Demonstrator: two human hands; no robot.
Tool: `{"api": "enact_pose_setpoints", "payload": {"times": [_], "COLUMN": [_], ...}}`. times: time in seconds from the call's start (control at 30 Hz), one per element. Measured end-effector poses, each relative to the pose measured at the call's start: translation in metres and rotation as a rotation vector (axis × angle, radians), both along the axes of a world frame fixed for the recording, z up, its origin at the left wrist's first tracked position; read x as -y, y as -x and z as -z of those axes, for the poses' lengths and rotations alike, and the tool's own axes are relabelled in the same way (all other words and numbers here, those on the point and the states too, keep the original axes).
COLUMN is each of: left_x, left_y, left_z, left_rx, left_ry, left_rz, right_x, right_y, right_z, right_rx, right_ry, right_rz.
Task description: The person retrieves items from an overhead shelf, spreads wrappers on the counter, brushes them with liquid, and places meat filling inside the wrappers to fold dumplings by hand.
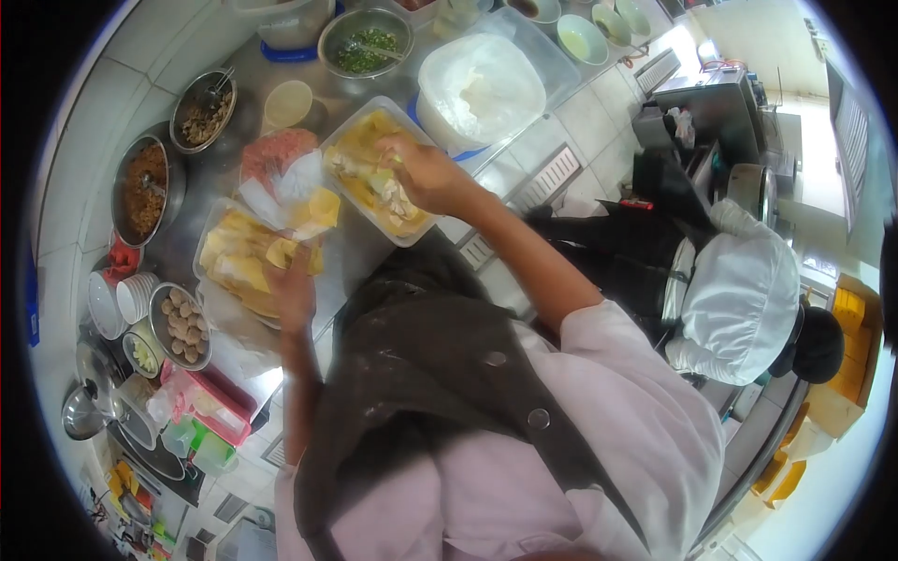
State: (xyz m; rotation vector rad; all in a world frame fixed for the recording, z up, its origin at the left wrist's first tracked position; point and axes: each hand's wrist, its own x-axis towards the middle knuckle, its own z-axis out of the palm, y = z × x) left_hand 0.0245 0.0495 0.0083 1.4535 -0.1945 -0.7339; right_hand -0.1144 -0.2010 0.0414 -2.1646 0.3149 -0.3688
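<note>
At the left container [208,231] of yellow dough wrappers [234,257], my left hand [292,283] has its fingers closed on a yellow wrapper [281,252] by the stack. My right hand [426,175] reaches over a second plastic container [409,240], which holds yellow folded dumplings [360,140]. Its fingers are bent together above them; anything between them is hidden. Between the two containers lies pink minced meat [271,154], with a white plastic sheet [301,182] against it. Another yellow piece of dough [318,213] rests near the sheet.
A tub of white powder [482,89] and a bowl of chopped greens [367,45] stand at the back. Bowls of brown filling [145,192] and meatballs [181,323] line the left side. A pink basket [215,407] sits nearer. At right, a person in white [734,290] bends over.
</note>
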Motion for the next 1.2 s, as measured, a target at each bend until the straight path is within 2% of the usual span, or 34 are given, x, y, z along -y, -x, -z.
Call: {"api": "enact_pose_setpoints", "payload": {"times": [0.03,0.1,0.23,0.3,0.4,0.47,0.5,0.57,0.63,0.77,0.83,0.93,1.0,1.13,1.2], "left_x": [-0.001,-0.002,0.004,0.003,0.004,0.005,0.009,0.011,0.008,0.019,0.028,0.038,0.042,0.045,0.046], "left_y": [0.0,-0.001,0.002,0.003,-0.002,0.0,0.002,0.003,-0.002,-0.003,-0.004,-0.004,-0.006,-0.016,-0.016], "left_z": [0.002,0.004,-0.015,-0.003,-0.004,-0.009,-0.011,-0.008,0.001,0.008,-0.001,-0.004,-0.004,-0.008,-0.007], "left_rx": [0.041,0.046,-0.021,-0.013,0.0,-0.005,-0.048,-0.091,0.021,0.07,0.001,-0.085,-0.078,-0.022,-0.01], "left_ry": [-0.012,0.006,-0.038,0.003,0.017,-0.011,0.052,0.123,-0.026,0.037,0.039,0.08,0.085,0.037,0.017], "left_rz": [-0.005,0.002,0.049,0.02,0.003,0.004,-0.049,-0.093,0.022,0.068,0.1,0.044,0.051,0.099,0.079], "right_x": [0.001,0.003,0.007,0.008,0.013,0.017,0.017,0.013,0.012,0.017,0.019,0.017,0.016,0.011,0.01], "right_y": [0.001,0.009,-0.021,-0.041,-0.048,-0.043,-0.04,-0.039,-0.039,-0.031,-0.027,-0.028,-0.03,-0.027,-0.027], "right_z": [-0.005,-0.018,0.005,0.016,0.019,0.012,0.009,0.014,0.019,0.011,0.006,0.009,0.013,0.011,0.011], "right_rx": [0.003,-0.025,0.057,0.038,0.081,0.025,-0.028,-0.021,-0.011,-0.004,-0.051,0.085,0.065,-0.002,-0.024], "right_ry": [0.004,-0.08,-0.04,0.042,-0.026,-0.089,-0.15,-0.133,-0.12,-0.046,-0.032,-0.107,-0.009,-0.076,0.05], "right_rz": [0.001,0.198,0.192,0.057,0.204,0.142,0.088,0.12,0.148,0.095,0.058,0.139,0.014,0.063,-0.014]}}
